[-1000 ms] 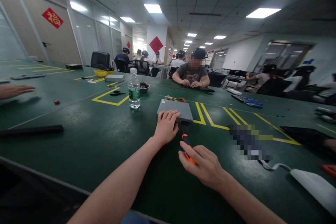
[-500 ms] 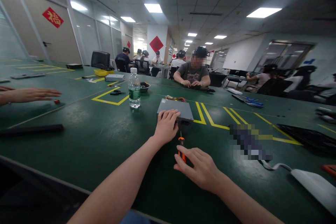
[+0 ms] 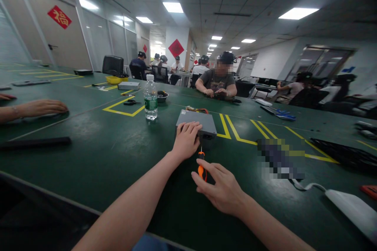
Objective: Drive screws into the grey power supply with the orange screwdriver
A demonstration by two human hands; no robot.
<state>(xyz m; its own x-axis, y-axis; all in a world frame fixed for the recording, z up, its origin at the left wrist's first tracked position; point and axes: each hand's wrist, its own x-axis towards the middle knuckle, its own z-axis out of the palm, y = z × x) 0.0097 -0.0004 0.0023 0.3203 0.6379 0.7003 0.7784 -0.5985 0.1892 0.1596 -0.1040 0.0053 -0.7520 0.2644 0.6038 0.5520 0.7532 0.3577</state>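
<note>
A grey computer power supply [image 3: 203, 120] lies on the green table with coloured cables at its far side. Draped over its near left corner, my left hand [image 3: 187, 139] grips it, fingers bent over the top. My right hand [image 3: 221, 186] pinches an orange and black screwdriver [image 3: 201, 169] between thumb and fingers. The screwdriver's shaft points up towards the near face of the power supply. Where its tip meets that face is too dark to make out.
A water bottle [image 3: 150, 100] stands left of the power supply, by a metal bowl [image 3: 163, 97]. A black bar [image 3: 37, 142] lies at left near another person's hand [image 3: 44, 107]. At right is a white power strip [image 3: 350, 211]. A person [image 3: 217, 78] sits opposite.
My right hand and the screwdriver handle have shifted slightly left, and the handle has turned. The left hand stays on the power supply. At left, the other person's hand has lowered.
</note>
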